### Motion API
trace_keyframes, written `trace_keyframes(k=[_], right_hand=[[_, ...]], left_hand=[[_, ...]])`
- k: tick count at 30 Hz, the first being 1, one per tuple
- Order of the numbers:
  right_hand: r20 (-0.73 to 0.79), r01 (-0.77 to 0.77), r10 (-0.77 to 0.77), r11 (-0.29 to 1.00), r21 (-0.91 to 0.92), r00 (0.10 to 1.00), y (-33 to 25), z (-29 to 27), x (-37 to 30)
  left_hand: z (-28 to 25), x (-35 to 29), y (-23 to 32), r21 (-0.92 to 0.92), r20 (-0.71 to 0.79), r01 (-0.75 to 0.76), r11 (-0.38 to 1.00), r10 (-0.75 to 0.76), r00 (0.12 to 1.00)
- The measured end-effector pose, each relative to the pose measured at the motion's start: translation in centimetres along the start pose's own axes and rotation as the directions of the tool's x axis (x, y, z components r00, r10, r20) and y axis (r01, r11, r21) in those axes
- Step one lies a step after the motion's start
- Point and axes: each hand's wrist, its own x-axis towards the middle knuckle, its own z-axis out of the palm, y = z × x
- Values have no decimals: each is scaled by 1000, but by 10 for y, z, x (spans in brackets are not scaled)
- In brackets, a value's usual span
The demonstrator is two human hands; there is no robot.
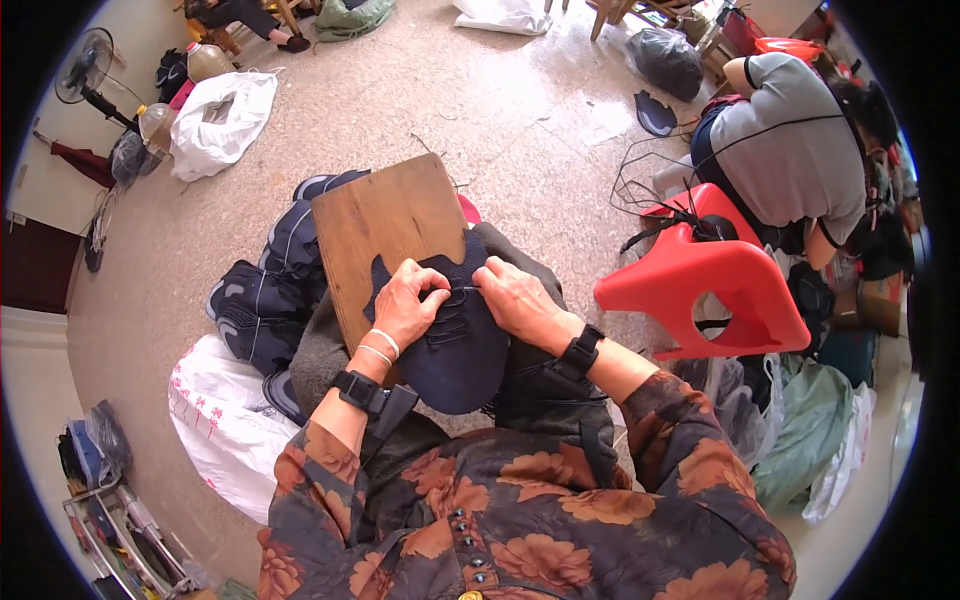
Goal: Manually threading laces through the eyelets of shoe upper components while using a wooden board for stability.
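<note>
A dark navy shoe upper lies across my lap, toe toward me, its far part resting on a wooden board. Dark laces criss-cross its opening. My left hand is closed in a pinch at the left side of the lacing. Opposite it, my right hand pinches at the right edge. A thin, light-looking stretch of lace runs taut between the two hands. The exact grip of the fingertips is partly hidden.
Bundled dark shoe uppers lie left of the board, above a white sack. On the right stands a red plastic stool with black laces on it. Beyond it a person bends over. Plastic bags sit at lower right.
</note>
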Motion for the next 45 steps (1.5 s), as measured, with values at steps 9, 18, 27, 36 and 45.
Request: trace_keyframes(k=[9,18,27,36,45], right_hand=[[-32,35,-34,999,23,999,3,12,17],[-86,-291,339,892,346,937,-10,-19,4],[-161,-245,307,916,318,938,-28,20,-3],[-144,-300,307,951,68,941,-43,26,3],[-162,-335,354,933,130,921,-41,27,11]], left_hand=[[3,-2,-4,-7,-33,18,1000,-18,999],[-3,-4,-6,-40,14,-15,999,15,1000],[-8,-22,-12,21,-236,-95,995,97,967],[-10,-18,-19,29,-155,40,999,-35,987],[-15,-15,-30,-337,-34,183,924,-206,978]])
